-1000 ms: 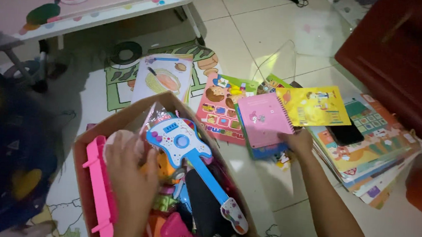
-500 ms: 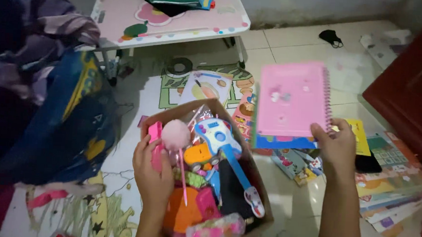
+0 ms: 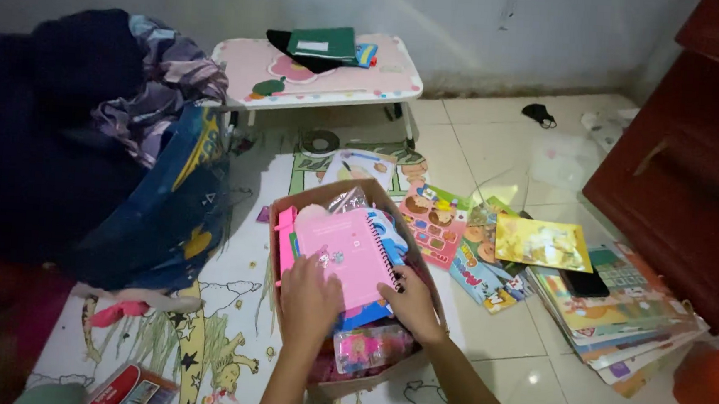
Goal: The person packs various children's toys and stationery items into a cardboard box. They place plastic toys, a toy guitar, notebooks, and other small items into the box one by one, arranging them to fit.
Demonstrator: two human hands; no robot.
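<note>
Lowered since half a second ago, the pink spiral-bound notebook (image 3: pixel 348 259) has gone from being held up in the air at 1 o'clock to lying flat on top of the toys in the cardboard box (image 3: pixel 280 214); the left hand, which gripped a pink fluffy toy then, has shifted onto the notebook.

Now the left hand (image 3: pixel 308 299) lies on the notebook's near corner with fingers spread and flat against the smooth cover. At 3 o'clock from it the right hand (image 3: pixel 411 307) holds the notebook's lower edge by the black wire spiral, fingers curled around it. Under the notebook, blue card edges and a crinkly clear packet of pink things (image 3: pixel 367 348) peek out at 6 o'clock, and a rigid pink plastic toy (image 3: pixel 285 239) stands along the box's left wall at 9 o'clock.

On the glossy tiled floor (image 3: pixel 504 153), at 3 o'clock from the box, lies a glossy yellow booklet (image 3: pixel 542 244) beside a fanned stack of thin colourful workbooks (image 3: pixel 626 326). At 12 o'clock stands a low pink table (image 3: pixel 317 75) with rounded corners, carrying a green hardback book (image 3: pixel 323 43). A soft heap of dark cloth (image 3: pixel 73 126) fills 9 o'clock, and a red-brown wooden cabinet (image 3: pixel 686 164) rises at 2 o'clock.
</note>
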